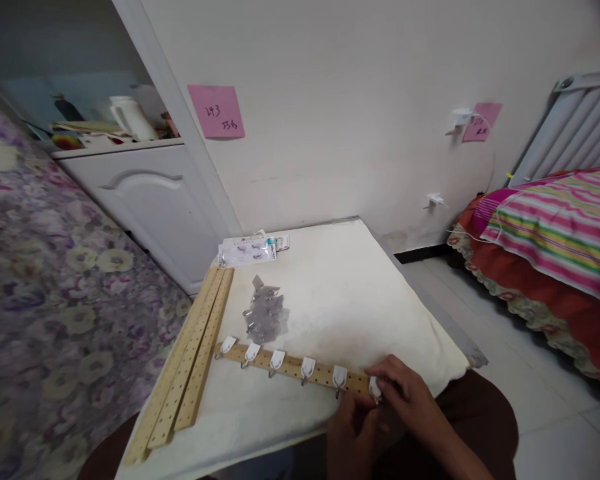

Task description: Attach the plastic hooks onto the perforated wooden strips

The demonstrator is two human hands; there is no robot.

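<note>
Right hand [411,400]: my grip pinches the end hook [375,389] on the pegged strip [290,365] (near right).
Left hand [351,427]: just beside it; I cannot tell its grip.

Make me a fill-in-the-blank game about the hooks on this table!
1. The small white plastic hooks sit in a row on a short strip with holes made of ___.
2. Two long wooden strips lie on the ___ side of the white table.
3. The square paper note on the wall is ___.
4. The left hand and right hand meet at the end of the ___ strip.

Missing words: wood, left, pink, short.
</note>
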